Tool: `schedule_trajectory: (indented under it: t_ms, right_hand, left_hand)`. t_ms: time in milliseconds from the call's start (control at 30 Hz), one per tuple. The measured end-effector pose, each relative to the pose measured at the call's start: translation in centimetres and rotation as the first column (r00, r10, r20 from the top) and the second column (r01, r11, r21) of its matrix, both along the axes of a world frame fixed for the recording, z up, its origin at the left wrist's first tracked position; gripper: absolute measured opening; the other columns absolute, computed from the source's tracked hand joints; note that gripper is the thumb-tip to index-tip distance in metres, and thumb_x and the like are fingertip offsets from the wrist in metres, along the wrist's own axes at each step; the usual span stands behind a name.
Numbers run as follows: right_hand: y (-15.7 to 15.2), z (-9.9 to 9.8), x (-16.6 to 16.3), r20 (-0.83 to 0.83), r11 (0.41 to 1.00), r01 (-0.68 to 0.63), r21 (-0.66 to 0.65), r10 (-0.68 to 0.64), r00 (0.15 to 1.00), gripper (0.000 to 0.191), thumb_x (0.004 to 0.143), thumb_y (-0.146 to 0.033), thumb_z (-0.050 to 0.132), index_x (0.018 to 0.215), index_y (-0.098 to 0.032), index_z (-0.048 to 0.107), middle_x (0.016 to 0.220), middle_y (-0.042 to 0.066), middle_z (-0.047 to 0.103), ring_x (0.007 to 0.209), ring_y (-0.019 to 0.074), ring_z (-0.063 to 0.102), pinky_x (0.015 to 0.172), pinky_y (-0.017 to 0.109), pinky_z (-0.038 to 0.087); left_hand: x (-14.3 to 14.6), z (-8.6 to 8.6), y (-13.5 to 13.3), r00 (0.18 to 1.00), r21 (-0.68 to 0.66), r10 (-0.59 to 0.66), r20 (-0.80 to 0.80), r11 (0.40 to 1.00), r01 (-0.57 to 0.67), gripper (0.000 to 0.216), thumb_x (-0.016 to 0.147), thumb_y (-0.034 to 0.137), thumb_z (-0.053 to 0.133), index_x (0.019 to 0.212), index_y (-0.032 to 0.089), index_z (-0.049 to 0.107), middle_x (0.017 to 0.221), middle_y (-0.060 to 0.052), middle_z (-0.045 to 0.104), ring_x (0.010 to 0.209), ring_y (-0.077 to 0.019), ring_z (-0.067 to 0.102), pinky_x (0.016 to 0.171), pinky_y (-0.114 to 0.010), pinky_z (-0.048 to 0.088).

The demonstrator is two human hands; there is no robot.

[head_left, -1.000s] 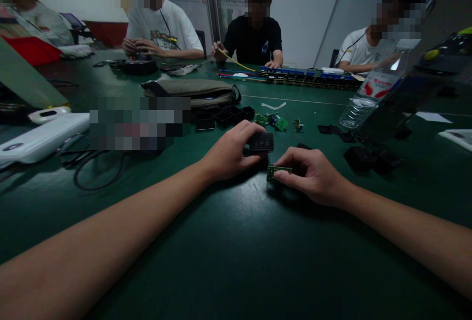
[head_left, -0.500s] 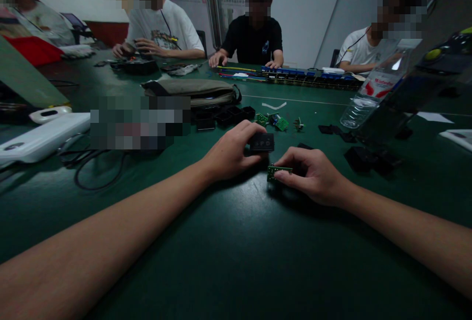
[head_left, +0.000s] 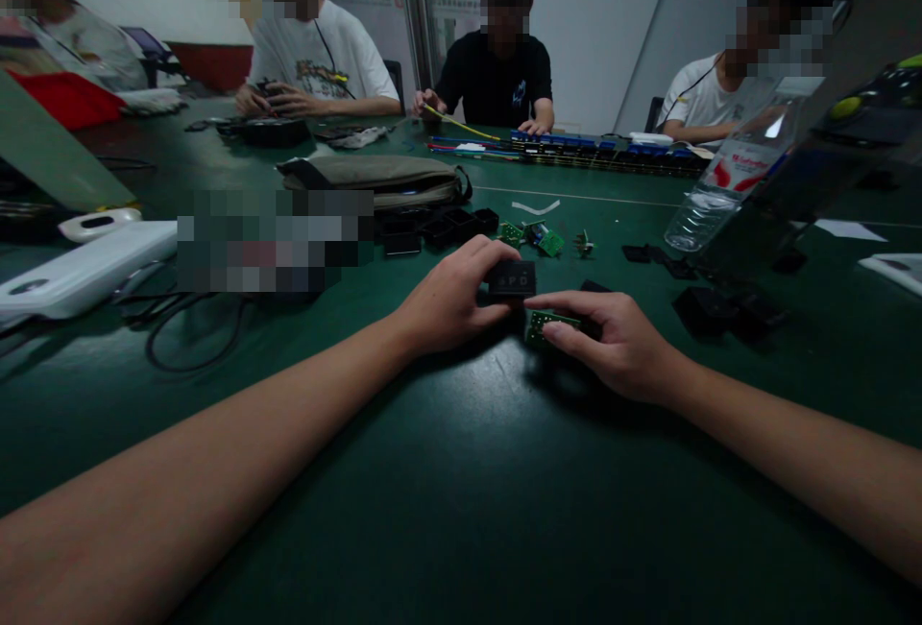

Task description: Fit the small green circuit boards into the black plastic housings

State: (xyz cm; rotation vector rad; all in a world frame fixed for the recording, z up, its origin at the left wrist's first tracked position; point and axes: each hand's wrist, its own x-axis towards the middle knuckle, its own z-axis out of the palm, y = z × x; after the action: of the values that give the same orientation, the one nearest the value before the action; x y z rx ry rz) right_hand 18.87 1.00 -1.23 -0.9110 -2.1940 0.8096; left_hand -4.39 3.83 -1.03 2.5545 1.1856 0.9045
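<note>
My left hand (head_left: pixel 448 299) grips a small black plastic housing (head_left: pixel 512 277) with pale markings on its face, held just above the green table (head_left: pixel 461 471). My right hand (head_left: pixel 612 337) pinches a small green circuit board (head_left: pixel 547 322) between thumb and fingers, right below and beside the housing. The board's left end almost touches the housing. Both forearms rest low over the table.
Several more green boards (head_left: pixel 537 238) and black housings (head_left: pixel 432 225) lie beyond my hands. More black parts (head_left: pixel 720 310) sit right, by a tilted water bottle (head_left: pixel 727 181). An olive pouch (head_left: pixel 375 176), a white device (head_left: pixel 79 270) and a cable (head_left: pixel 194 337) lie left. Other people work across the table.
My right hand has lifted the green board slightly and moved it left, closer under the black housing. My left hand has stayed put. The people opposite have shifted their hands.
</note>
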Motion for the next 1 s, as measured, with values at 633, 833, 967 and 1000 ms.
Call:
schedule_trajectory:
  t_ms: [633, 833, 967, 1000]
  right_hand:
    - [0.14, -0.21, 0.06, -0.055, 0.998, -0.007, -0.061, 0.003, 0.999, 0.028, 0.092, -0.037, 0.061, 0.110, -0.017, 0.069, 0.075, 0.000, 0.064, 0.062, 0.0121, 0.052, 0.057, 0.025, 0.039]
    - [0.12, -0.11, 0.07, -0.044, 1.000, -0.002, -0.028, 0.001, 0.999, 0.030, 0.093, -0.036, 0.059, 0.112, -0.017, 0.072, 0.078, 0.001, 0.067, 0.064, 0.0126, 0.054, 0.060, 0.026, 0.040]
    - [0.15, -0.05, 0.08, -0.041, 1.000, -0.005, -0.017, 0.004, 0.999, 0.029, 0.093, -0.036, 0.058, 0.108, -0.017, 0.073, 0.078, 0.002, 0.068, 0.065, 0.0134, 0.056, 0.062, 0.026, 0.041]
    - [0.14, -0.01, 0.07, -0.043, 1.000, -0.004, -0.016, 0.003, 0.999, 0.028, 0.093, -0.036, 0.059, 0.108, -0.017, 0.073, 0.078, 0.002, 0.069, 0.066, 0.0135, 0.056, 0.062, 0.026, 0.041]
  left_hand:
    - [0.03, -0.01, -0.08, 1.000, 0.000, -0.001, 0.007, 1.000, 0.001, 0.035, 0.079, 0.026, 0.068, 0.112, 0.020, 0.058, 0.111, -0.007, 0.062, 0.100, -0.0220, 0.062, 0.087, -0.036, 0.052]
    - [0.00, -0.03, 0.00, 1.000, 0.005, -0.004, 0.006, 1.000, 0.004, 0.035, 0.079, 0.027, 0.068, 0.112, 0.020, 0.058, 0.110, -0.007, 0.063, 0.098, -0.0224, 0.062, 0.086, -0.037, 0.052]
    - [0.03, 0.02, -0.03, 1.000, -0.001, -0.003, 0.007, 1.000, 0.003, 0.035, 0.080, 0.028, 0.068, 0.112, 0.019, 0.058, 0.110, -0.008, 0.062, 0.099, -0.0221, 0.062, 0.087, -0.036, 0.051]
    - [0.04, 0.03, -0.04, 1.000, -0.002, -0.004, 0.009, 1.000, 0.004, 0.035, 0.080, 0.027, 0.068, 0.112, 0.019, 0.058, 0.110, -0.008, 0.062, 0.099, -0.0221, 0.062, 0.087, -0.036, 0.051]
